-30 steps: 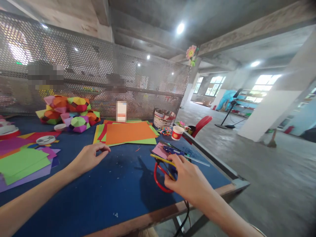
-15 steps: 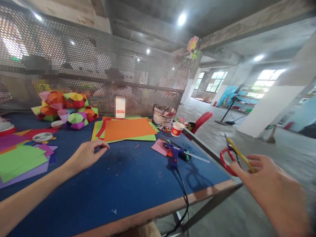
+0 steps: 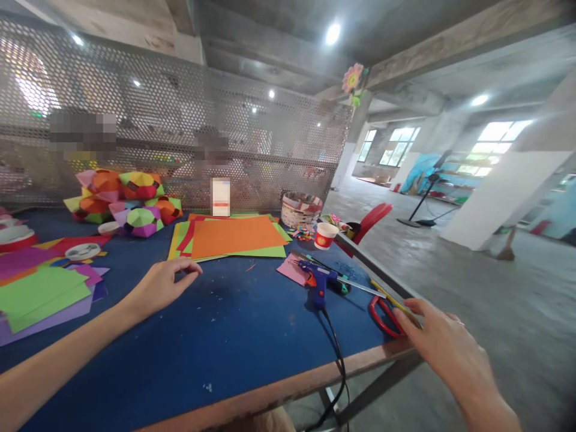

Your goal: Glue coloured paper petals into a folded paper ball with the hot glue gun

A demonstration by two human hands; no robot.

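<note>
My left hand (image 3: 164, 285) hovers over or rests on the blue table, fingers loosely curved, thumb apart and nothing between them. It is just in front of a stack of coloured paper with an orange sheet (image 3: 234, 237) on top. At the table's right edge, my right hand (image 3: 443, 339) has its thumb and fingers on scissors with a red handle loop (image 3: 377, 319) and a long yellow part (image 3: 390, 295). The scissors lie low at the tabletop; their blades are hard to make out. Left of them is a blue glue gun (image 3: 320, 281) with a clear glue stick.
A paper cup (image 3: 326, 236), small coloured bits (image 3: 302, 232) and a woven basket (image 3: 300, 210) stand at the back right. Folded paper balls (image 3: 143, 221) and loose sheets (image 3: 45, 294) lie left. A black cord (image 3: 338, 348) hangs over the front edge. Behind is a perforated metal screen (image 3: 270, 138).
My right hand has moved left and down, bringing the scissors from the air beyond the table's right side to the tabletop edge. The left hand has stayed nearly still.
</note>
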